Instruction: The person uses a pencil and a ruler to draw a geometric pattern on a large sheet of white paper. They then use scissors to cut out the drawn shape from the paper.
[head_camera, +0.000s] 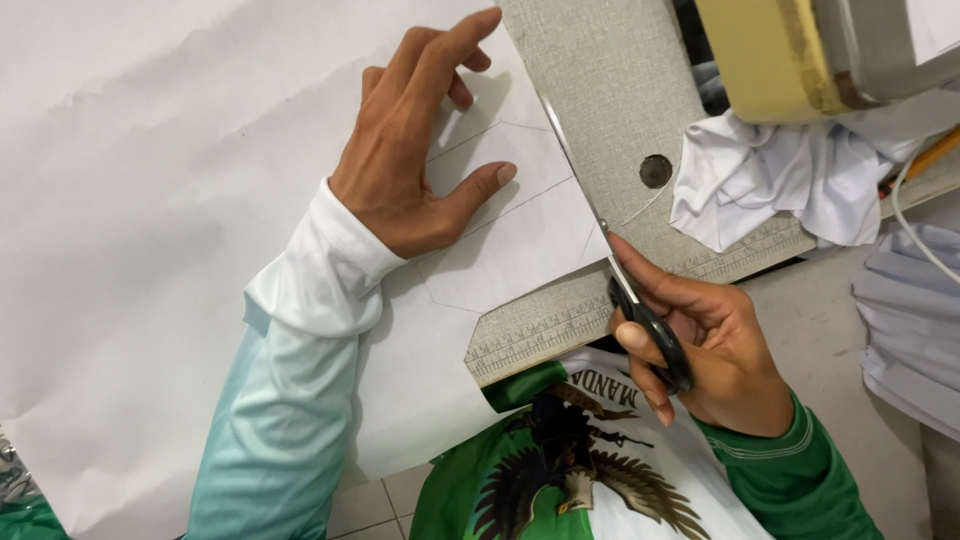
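A big white paper (150, 200) fills the left, running off the top and left edges, with wide bare room out from the left hand (415, 150). That hand lies flat on the paper, its fingers (455, 40) spread, thumb out to the side, pressing the sheet down beside faint pencilled lines. Its white-to-teal sleeve (290, 380) crosses the lower paper, whose bottom edge hangs past the worktop (620, 120) over a tiled floor.

Just right of the thumb the paper's cut edge meets the grey worktop, which carries a printed ruler strip along its near edge and a round hole. The scissors (640, 310) lie along that cut edge, blades pointing away up the paper; the tips are thin and hard to make out. The right hand (715, 350) has its fingers closed through the black handles, gripping them.

Further right, crumpled white cloth (780, 180) sits under a sewing machine, cut off at the top. More pale cloth is cut off at the right edge.
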